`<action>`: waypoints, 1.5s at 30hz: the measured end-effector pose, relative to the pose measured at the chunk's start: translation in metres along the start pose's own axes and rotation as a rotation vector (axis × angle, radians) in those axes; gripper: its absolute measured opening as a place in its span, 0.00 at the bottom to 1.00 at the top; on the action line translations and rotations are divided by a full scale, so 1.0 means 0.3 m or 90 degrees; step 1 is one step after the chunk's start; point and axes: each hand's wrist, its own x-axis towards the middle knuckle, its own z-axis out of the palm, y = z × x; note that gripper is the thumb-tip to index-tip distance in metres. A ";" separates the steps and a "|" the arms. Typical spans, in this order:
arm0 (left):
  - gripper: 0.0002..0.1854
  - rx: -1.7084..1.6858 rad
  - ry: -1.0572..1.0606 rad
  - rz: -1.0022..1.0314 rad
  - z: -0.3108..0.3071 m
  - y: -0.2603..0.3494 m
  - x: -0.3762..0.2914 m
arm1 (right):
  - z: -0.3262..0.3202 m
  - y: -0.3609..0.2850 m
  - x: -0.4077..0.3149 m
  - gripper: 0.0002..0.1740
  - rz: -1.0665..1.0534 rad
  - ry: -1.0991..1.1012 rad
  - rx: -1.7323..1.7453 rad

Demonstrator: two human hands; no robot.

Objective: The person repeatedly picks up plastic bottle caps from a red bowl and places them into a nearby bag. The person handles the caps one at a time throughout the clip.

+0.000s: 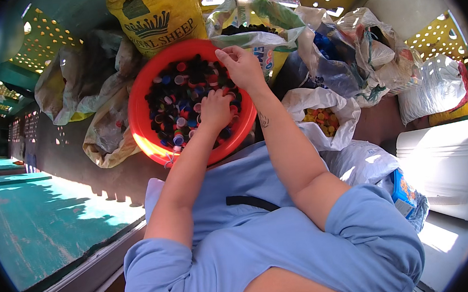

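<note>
A red plastic basin (143, 139) sits before me, filled with loose plastic bottle caps (180, 104), mostly black, with blue, white, red and pink ones among them. My left hand (216, 111) reaches down into the basin, its fingertips among the caps at the right of the pile. Over the basin's far right rim is my right hand (243, 66), thumb and forefinger brought close together. Whether something small sits between those fingertips cannot be seen. The left fingertips are partly hidden by the caps.
Behind the basin stand a yellow printed sack (160, 17) and an open sack (294, 28) with black contents. At right, a white sack (293, 107) holds yellow and orange caps (321, 119). Worn sacks (66, 85) stand left; a white plastic container (440, 165) is far right.
</note>
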 end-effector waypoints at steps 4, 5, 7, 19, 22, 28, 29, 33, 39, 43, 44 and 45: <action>0.18 0.089 -0.075 -0.044 0.059 0.050 0.018 | 0.011 -0.013 -0.013 0.28 0.025 -0.029 0.032; 0.17 0.101 -0.090 -0.061 0.079 0.060 0.020 | 0.006 -0.026 -0.020 0.28 0.028 -0.037 -0.007; 0.14 0.091 -0.090 -0.069 0.131 0.047 0.020 | 0.015 -0.041 -0.034 0.26 -0.016 -0.017 0.000; 0.22 -0.143 0.660 -0.127 -0.594 -0.246 -0.094 | -0.009 -0.008 -0.009 0.22 -0.048 -0.067 0.101; 0.23 -0.018 0.941 -0.006 -0.940 -0.216 -0.332 | 0.004 0.010 -0.006 0.22 -0.049 -0.069 0.078; 0.22 0.428 1.313 0.393 -1.290 -0.086 -0.659 | 0.027 0.019 -0.008 0.22 -0.052 -0.081 0.076; 0.22 0.476 1.298 0.351 -1.336 -0.135 -0.679 | 0.033 0.004 -0.013 0.22 -0.057 -0.086 0.075; 0.43 0.522 0.916 -0.281 -1.337 -0.628 -0.562 | 0.045 -0.016 -0.023 0.22 -0.069 -0.087 0.070; 0.36 0.221 1.012 -0.352 -1.216 -0.698 -0.594 | 0.021 0.016 0.004 0.20 -0.068 -0.074 0.083; 0.28 0.209 0.881 -0.321 -1.062 -0.661 -0.509 | 0.018 0.019 0.001 0.22 -0.086 -0.055 0.060; 0.25 0.169 0.843 -0.280 -0.983 -0.650 -0.455 | 0.010 0.020 -0.005 0.22 -0.089 -0.043 0.051; 0.23 0.139 0.804 -0.239 -0.911 -0.626 -0.404 | 0.001 0.002 -0.011 0.22 -0.075 -0.044 0.072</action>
